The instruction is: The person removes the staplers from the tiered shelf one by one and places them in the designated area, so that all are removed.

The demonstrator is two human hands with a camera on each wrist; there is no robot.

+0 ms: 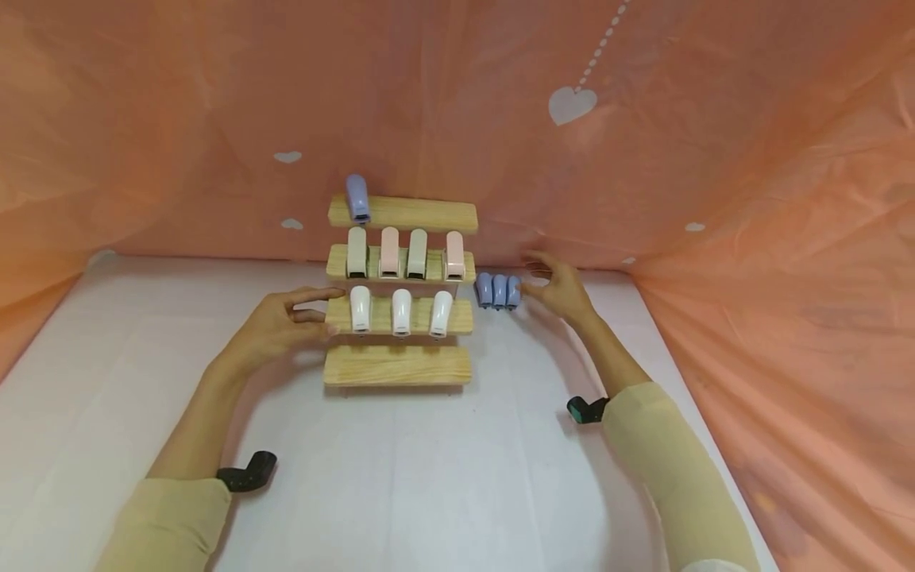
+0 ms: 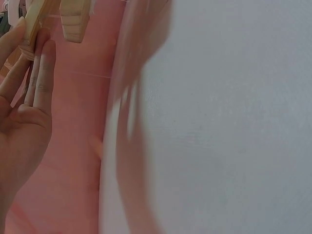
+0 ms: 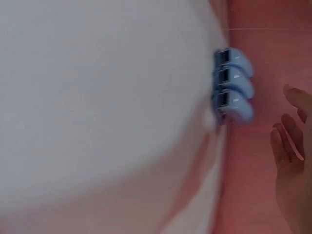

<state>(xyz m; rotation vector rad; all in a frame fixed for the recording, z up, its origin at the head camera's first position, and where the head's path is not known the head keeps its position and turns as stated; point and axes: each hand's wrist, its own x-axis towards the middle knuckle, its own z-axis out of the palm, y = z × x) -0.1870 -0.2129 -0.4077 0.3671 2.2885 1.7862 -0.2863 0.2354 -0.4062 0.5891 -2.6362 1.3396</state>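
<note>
A tiered wooden rack (image 1: 397, 367) stands against the back, carrying small staplers. My left hand (image 1: 264, 334) holds the left end of its second board from the bottom; the left wrist view shows the wood (image 2: 33, 22) between thumb and fingers. On that board are three white staplers (image 1: 402, 311). Above them stand pale green staplers (image 1: 418, 253) and pink staplers (image 1: 389, 251), and a lilac-blue stapler (image 1: 357, 197) sits at the top left. My right hand (image 1: 565, 294), fingers spread, is just right of three blue staplers (image 3: 236, 83) standing side by side on the table.
The white table (image 1: 429, 477) meets a pink-orange cloth (image 1: 500, 175) printed with white hearts, which hangs behind the rack and along the sides. Black wrist cameras (image 1: 248, 472) sit by both sleeves. The rack's lowest board carries no stapler.
</note>
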